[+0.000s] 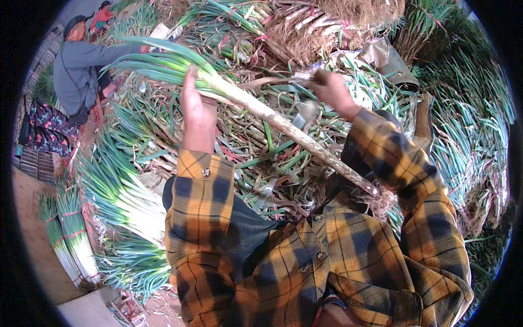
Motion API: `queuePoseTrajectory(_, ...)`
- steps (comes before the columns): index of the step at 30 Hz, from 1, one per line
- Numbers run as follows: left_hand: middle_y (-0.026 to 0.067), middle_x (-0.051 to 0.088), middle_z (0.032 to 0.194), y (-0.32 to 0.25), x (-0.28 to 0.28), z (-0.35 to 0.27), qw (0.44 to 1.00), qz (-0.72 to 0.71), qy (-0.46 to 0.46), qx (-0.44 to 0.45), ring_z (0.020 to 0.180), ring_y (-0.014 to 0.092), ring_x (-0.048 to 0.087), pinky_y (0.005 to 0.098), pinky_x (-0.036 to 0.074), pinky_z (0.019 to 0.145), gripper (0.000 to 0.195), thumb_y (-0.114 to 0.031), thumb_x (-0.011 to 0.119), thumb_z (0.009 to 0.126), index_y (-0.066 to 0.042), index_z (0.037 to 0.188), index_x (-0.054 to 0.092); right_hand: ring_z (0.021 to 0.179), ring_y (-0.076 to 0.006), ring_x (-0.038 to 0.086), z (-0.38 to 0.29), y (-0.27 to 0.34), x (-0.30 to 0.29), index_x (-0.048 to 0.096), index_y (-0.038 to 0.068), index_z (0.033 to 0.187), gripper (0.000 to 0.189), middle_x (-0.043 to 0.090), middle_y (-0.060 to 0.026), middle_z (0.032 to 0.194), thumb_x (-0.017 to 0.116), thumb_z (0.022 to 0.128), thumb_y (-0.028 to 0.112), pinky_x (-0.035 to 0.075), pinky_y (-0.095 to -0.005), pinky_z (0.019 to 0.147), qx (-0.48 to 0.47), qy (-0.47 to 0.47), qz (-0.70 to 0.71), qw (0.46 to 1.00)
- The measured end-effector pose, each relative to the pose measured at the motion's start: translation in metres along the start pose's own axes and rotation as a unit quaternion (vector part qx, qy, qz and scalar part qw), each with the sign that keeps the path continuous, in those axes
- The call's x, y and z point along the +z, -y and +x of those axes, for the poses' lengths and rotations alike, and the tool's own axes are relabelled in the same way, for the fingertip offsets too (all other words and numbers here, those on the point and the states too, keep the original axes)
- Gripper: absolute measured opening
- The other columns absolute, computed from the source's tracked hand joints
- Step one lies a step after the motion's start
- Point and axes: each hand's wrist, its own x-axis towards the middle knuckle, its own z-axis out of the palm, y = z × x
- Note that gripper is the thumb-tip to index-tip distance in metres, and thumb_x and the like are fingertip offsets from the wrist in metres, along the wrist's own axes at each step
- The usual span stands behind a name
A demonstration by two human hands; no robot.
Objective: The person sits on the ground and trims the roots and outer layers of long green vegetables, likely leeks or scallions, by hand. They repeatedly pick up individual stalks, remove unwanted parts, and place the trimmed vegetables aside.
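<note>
A long green onion [282, 124] slants across the view, its green leaves at the upper left and its muddy root end near my right forearm. My left hand [198, 108] grips it just below where the leaves fan out, thumb on the near side. My right hand [335, 94], blurred by motion, is closed at the upper right of the stalk, apart from it. Between its fingers is the end of a dry brown leaf strip [271, 81], which stretches back towards the onion's neck. Peeled leaves and husks [278, 175] lie heaped beneath the stalk.
White-stemmed onions [139, 200] lie piled at my left, near tied bundles [75, 233] on the floor. Unpeeled onions with roots [306, 28] are stacked ahead, and leafy bundles [470, 135] stand at the right. A co-worker [77, 69] sits at the upper left, another person [102, 18] beyond.
</note>
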Motion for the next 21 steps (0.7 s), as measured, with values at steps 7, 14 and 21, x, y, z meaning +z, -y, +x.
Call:
queuePoseTrajectory(7, 0.0057, 0.062, 0.097, 0.000, -0.006, -0.004, 0.997, 0.061, -0.025, 0.041, 0.086, 0.018, 0.061, 0.0339, 0.051, 0.076, 0.029, -0.020, 0.063, 0.085, -0.005, 0.108, 0.055, 0.073, -0.0197, 0.063, 0.008, 0.023, -0.014, 0.062, 0.002, 0.107, 0.053, 0.063, -0.0124, 0.080, 0.047, 0.091, 0.049, 0.050, -0.0352, 0.064, -0.011, 0.196, -0.064, 0.979)
queuePoseTrajectory(14, 0.0045, 0.061, 0.098, 0.032, 0.013, -0.028, 0.972, 0.222, 0.018, 0.069, 0.083, 0.013, 0.059, 0.0261, 0.047, 0.072, 0.032, -0.017, 0.063, 0.085, 0.000, 0.111, 0.055, 0.072, -0.0202, 0.062, 0.034, 0.127, 0.066, 0.062, -0.008, 0.102, 0.045, 0.066, -0.0156, 0.084, 0.060, 0.085, 0.034, 0.049, -0.0329, 0.070, 0.052, 0.133, 0.323, 0.935)
queuePoseTrajectory(21, -0.0003, 0.059, 0.071, 0.047, 0.015, -0.042, 0.962, 0.269, 0.017, 0.035, 0.053, 0.007, 0.051, 0.0213, 0.034, 0.042, 0.024, -0.026, 0.067, 0.081, -0.006, 0.092, 0.060, 0.069, -0.0164, 0.061, 0.024, 0.097, 0.061, 0.065, -0.006, 0.098, 0.036, 0.067, -0.0134, 0.081, 0.066, 0.081, 0.025, 0.048, -0.0288, 0.069, 0.102, 0.090, 0.324, 0.936)
